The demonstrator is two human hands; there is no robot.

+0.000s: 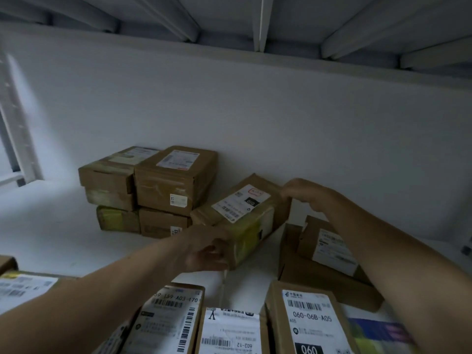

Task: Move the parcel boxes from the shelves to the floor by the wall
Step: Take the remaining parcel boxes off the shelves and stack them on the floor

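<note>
Parcel box [242, 215] tilting, label up, over white shelf [51, 226] near back wall [255, 111]. We are gripping both ends: left hand [207, 251] curling round near corner, right hand [304, 192] curling fingers over far corner. Stacked boxes [163, 185] standing just behind-left; flat boxes [327, 267] lying right; labelled row [229, 328] lining front edge.

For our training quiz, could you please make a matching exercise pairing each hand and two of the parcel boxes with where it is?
Column one:
1. left hand
2. right hand
3. stacked boxes
4. box labelled 060-06B-A05

Column two:
A. against the back wall
B. gripping the tilted parcel at its near end
C. nearest the camera
D. gripping the tilted parcel's far corner

Pairs: 1-B, 2-D, 3-A, 4-C.
</note>
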